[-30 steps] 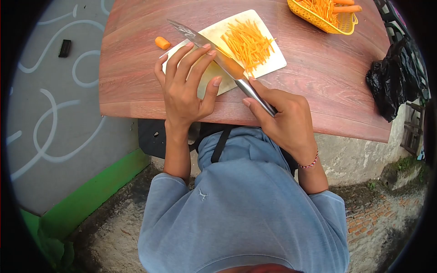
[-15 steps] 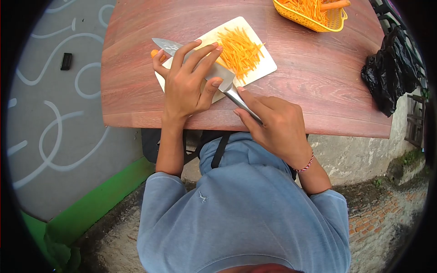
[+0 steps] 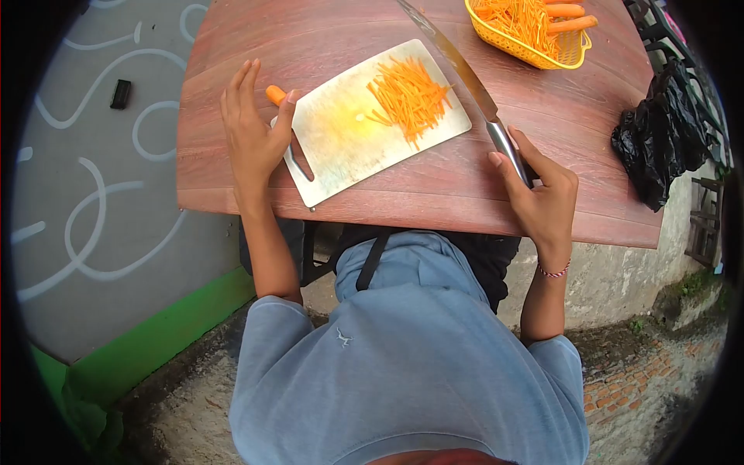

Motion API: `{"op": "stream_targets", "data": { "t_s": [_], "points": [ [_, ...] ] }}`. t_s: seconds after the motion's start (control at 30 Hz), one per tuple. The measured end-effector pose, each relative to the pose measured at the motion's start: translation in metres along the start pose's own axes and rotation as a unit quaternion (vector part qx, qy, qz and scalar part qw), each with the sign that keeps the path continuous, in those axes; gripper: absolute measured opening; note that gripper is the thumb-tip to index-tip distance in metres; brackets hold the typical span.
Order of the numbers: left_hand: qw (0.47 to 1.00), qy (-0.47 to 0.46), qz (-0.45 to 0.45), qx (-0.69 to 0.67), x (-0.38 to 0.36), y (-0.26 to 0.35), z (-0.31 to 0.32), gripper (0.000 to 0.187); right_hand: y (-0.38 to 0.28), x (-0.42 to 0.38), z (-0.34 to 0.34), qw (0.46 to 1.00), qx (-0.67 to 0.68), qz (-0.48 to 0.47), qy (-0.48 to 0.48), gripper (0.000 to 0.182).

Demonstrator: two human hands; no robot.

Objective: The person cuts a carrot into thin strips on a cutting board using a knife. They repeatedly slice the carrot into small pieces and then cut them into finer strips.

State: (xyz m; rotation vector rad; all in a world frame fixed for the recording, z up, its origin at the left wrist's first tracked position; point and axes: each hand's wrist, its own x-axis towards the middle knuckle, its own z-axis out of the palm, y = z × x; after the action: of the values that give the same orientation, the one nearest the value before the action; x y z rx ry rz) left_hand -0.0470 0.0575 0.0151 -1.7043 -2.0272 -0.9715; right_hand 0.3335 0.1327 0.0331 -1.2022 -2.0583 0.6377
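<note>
My right hand is wrapped around the silver handle of a large kitchen knife, to the right of the cutting board. The blade points up and left, past the board's far right corner. At the left end of the white cutting board, my left hand has its fingers stretched and thumb apart. Just beyond that thumb lies a piece of carrot, partly hidden by the hand. Thin carrot strips lie heaped on the board's right half, and its left half is stained yellow.
A yellow plastic basket holds shredded carrot and several whole carrots at the table's far right. A black plastic bag hangs at the right edge of the wooden table. On the grey ground at left lies a small black object.
The knife has swung off the board to the right in my right hand. My left hand has left the blade and moved left, uncovering the board's left half.
</note>
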Motion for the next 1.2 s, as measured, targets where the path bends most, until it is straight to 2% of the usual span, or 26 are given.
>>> {"op": "stream_targets", "data": {
  "t_s": [0.03,0.1,0.13,0.17,0.23,0.27,0.4,0.47,0.6,0.67,0.87,0.97,1.07,1.2],
  "points": [
    [1.000,-0.015,-0.001,0.019,-0.001,-0.007,0.004,0.070,0.005,0.001,-0.002,1.000,0.002,-0.007,-0.002,0.043],
    [0.999,-0.025,-0.022,0.015,-0.006,-0.020,0.014,0.073,0.012,0.001,-0.002,0.998,-0.023,0.063,-0.008,0.045],
    [0.998,-0.043,-0.039,0.003,-0.007,-0.023,0.016,0.076,0.014,0.001,-0.001,0.997,0.005,0.083,-0.006,0.045],
    [0.998,-0.038,-0.043,0.012,-0.008,-0.026,0.017,0.076,0.017,0.000,0.000,0.997,0.011,0.075,-0.009,0.045],
    [0.990,-0.080,-0.113,-0.022,-0.008,-0.027,0.018,0.069,0.019,0.001,0.003,0.993,0.042,0.114,-0.002,0.046],
    [0.990,-0.099,-0.103,-0.014,-0.008,-0.030,0.018,0.061,0.018,0.002,0.000,0.984,0.049,0.166,-0.028,0.047],
    [0.992,-0.099,-0.073,-0.003,-0.013,-0.041,0.021,0.049,0.024,0.002,0.003,0.984,0.088,0.152,-0.012,0.047],
    [0.992,-0.056,-0.088,-0.074,-0.015,-0.038,0.020,0.041,0.019,0.003,0.000,0.978,0.107,0.177,-0.032,0.045],
    [0.981,-0.031,-0.114,-0.153,-0.015,-0.016,0.014,0.042,0.025,0.002,0.003,0.984,0.091,0.154,-0.024,0.045],
    [0.991,0.011,-0.005,-0.130,-0.017,-0.021,0.022,0.037,0.024,0.001,0.003,0.985,0.075,0.155,-0.020,0.046],
    [0.985,0.022,0.008,-0.169,-0.022,-0.023,0.029,0.023,0.028,0.000,0.005,0.987,0.058,0.149,-0.008,0.047],
    [0.988,0.043,0.041,-0.143,-0.021,-0.012,0.023,0.022,0.034,-0.003,0.009,0.986,0.076,0.146,0.005,0.047],
    [0.988,0.061,0.045,-0.137,-0.020,-0.013,0.024,0.021,0.029,0.001,0.007,0.988,0.026,0.152,-0.008,0.048],
    [0.987,0.076,0.053,-0.128,-0.021,-0.011,0.021,0.023,0.030,-0.002,0.009,0.991,0.037,0.130,0.006,0.048]
  ]
}}
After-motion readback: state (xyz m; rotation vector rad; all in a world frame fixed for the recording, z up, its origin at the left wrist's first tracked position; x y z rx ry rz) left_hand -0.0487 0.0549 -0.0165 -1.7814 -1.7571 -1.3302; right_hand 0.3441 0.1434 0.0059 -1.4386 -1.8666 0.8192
